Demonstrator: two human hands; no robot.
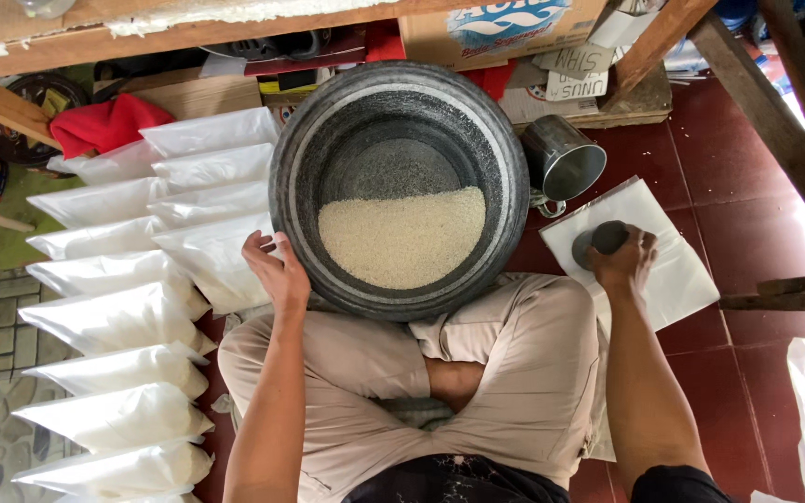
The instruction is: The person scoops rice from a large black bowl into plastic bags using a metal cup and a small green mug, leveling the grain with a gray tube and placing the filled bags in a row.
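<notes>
Two hands at work, person seated cross-legged, head cam looking straight down. Left hand (277, 270) at centre-left of frame, fingers curled over the near-left rim of a big grey basin (399, 191); grip looks closed on the rim, thumb side hidden so can't be sure how tight. Basin fills centre-top of frame, tilted toward the lap; white rice (402, 237) pooled in its lower half, bare speckled bottom showing above.

Right hand (624, 261) at centre-right, palm down, fingers wrapped over a dark round object (603, 239), maybe a small scoop or cup, lying on a flat white plastic bag (673, 270) on the red tile floor (729, 168). Hand closed on it; what it is exactly, hard to tell, mostly covered.

Key relation: rice lies to the left of the right hand, across the basin's right rim. Right hand is nearer the bag; left hand nearer the rice, already on the basin. Bag's long axis runs diagonal, upper-left to lower-right.

Also: metal mug (563, 163) on its side betw. basin and bag, mouth facing lower right. Filled white bags (132, 317) overlapped in rows down left side of frame. Wooden bench frame (67, 42) along top, red cloth (104, 126) under it.
</notes>
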